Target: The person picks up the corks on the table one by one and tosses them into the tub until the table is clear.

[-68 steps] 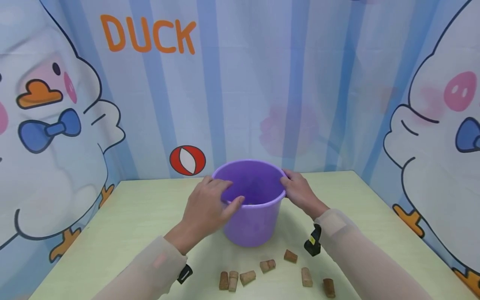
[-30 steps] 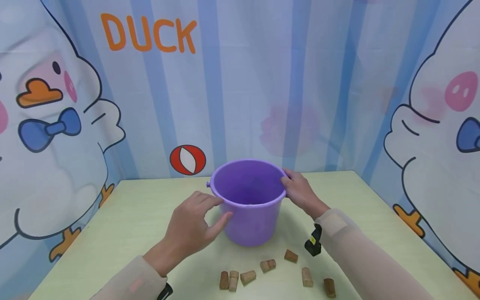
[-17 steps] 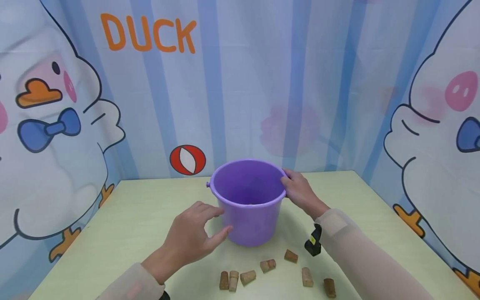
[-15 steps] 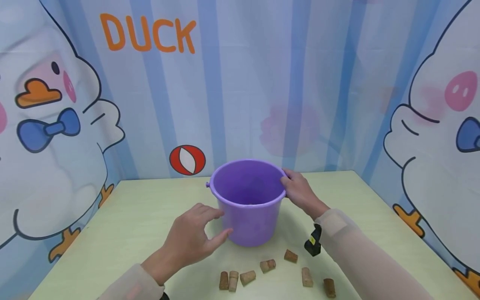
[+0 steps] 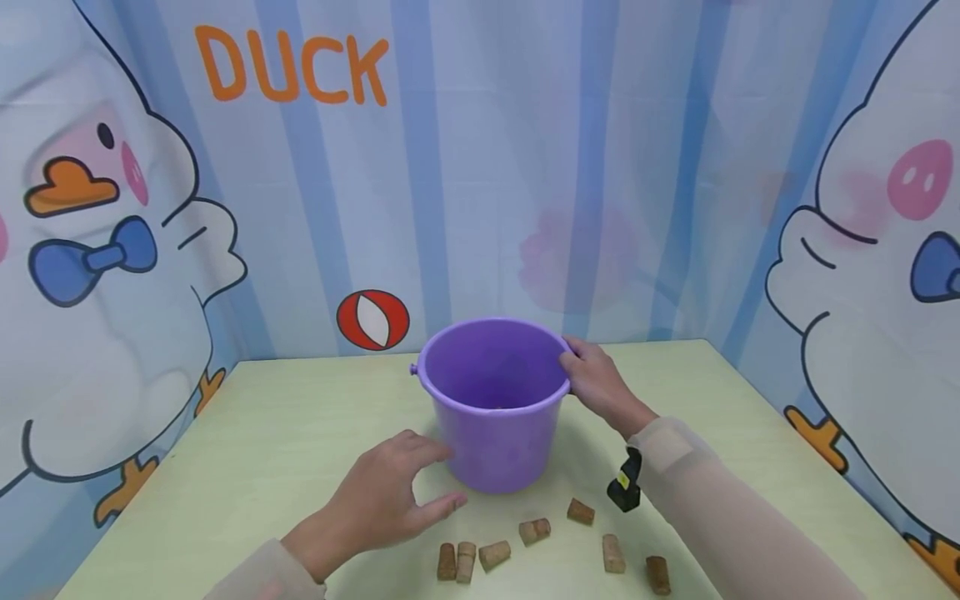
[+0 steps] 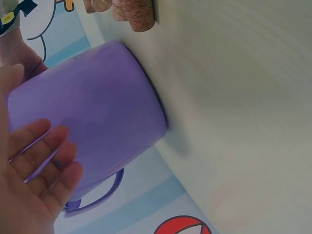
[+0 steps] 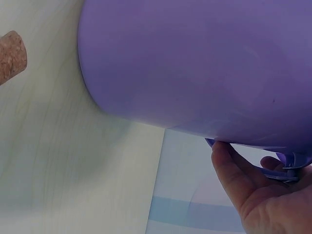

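Note:
A purple bucket (image 5: 495,450) stands upright on the table, its mouth facing up and toward me. My right hand (image 5: 600,383) grips its right side at the rim; in the right wrist view the fingers lie around the bucket's handle (image 7: 275,174), which hangs behind. Low beside the bucket's left front is my left hand (image 5: 382,492), fingers spread and thumb apart, holding nothing. Several wine corks lie on the tabletop in front, among them a dark cork (image 5: 446,562) at the left, a two-toned cork (image 5: 535,531) in the middle and a pale cork (image 5: 612,553) at the right.
The pale yellow table (image 5: 300,417) ends at a striped blue curtain (image 5: 495,167) right behind the bucket. Printed duck figures cover the side walls. A black wrist strap (image 5: 625,483) hangs from the right sleeve.
My left hand has let go of the bucket's left rim and moved down toward the table, beside the bucket wall. The right hand, bucket and corks have kept their places.

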Available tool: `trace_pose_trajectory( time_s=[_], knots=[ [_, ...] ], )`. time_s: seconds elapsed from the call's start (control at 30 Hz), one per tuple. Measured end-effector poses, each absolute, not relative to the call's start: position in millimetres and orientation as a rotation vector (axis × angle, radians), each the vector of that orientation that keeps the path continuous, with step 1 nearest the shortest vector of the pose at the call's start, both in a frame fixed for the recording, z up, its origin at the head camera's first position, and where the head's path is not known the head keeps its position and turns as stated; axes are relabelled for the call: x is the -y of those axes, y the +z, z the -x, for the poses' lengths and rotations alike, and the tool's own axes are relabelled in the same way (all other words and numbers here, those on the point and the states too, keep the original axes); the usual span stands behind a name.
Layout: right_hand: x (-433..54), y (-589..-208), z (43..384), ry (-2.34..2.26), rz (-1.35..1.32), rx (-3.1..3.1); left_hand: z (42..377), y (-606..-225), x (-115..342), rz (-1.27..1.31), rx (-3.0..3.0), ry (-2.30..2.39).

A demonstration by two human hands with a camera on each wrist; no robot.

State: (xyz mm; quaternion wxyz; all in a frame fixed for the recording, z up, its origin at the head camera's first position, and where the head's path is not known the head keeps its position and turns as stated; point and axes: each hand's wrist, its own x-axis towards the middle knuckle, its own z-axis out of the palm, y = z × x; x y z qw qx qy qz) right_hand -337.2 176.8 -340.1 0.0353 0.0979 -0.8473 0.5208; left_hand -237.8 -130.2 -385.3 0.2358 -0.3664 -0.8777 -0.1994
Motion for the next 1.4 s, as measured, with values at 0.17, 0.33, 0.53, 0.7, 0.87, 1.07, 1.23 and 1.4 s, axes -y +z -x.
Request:
trace_pose_trajectory(
  time_s=[0.17, 0.33, 0.53, 0.7, 0.87, 1.07, 1.23, 1.4],
  knots=[
    [-176.4, -340.4, 337.4, 1.598, -0.293, 2.606, 237.2, -389.6, 132.5, 1.043, 2.467, -0.542],
    [-175.3, -340.2, 336.9, 1.608, -0.292, 2.599, 237.0, -393.4, 135.0, 1.072, 2.509, -0.531],
    [-174.9, -340.3, 337.1, 1.609, -0.288, 2.597, 236.3, -394.3, 137.0, 1.134, 2.574, -0.523],
    [-175.6, -340.8, 337.8, 1.605, -0.286, 2.601, 234.5, -395.0, 137.8, 1.175, 2.620, -0.505],
    [-176.4, -341.5, 338.1, 1.610, -0.291, 2.602, 233.5, -396.9, 139.4, 1.200, 2.676, -0.514],
    [-177.1, -341.8, 337.6, 1.612, -0.300, 2.601, 233.0, -404.0, 140.6, 1.248, 2.695, -0.504],
    [-177.2, -341.6, 337.5, 1.614, -0.300, 2.605, 232.3, -407.8, 140.2, 1.278, 2.708, -0.478],
    [-177.1, -341.5, 337.7, 1.616, -0.292, 2.607, 231.1, -410.8, 138.8, 1.288, 2.727, -0.441]
  ],
)
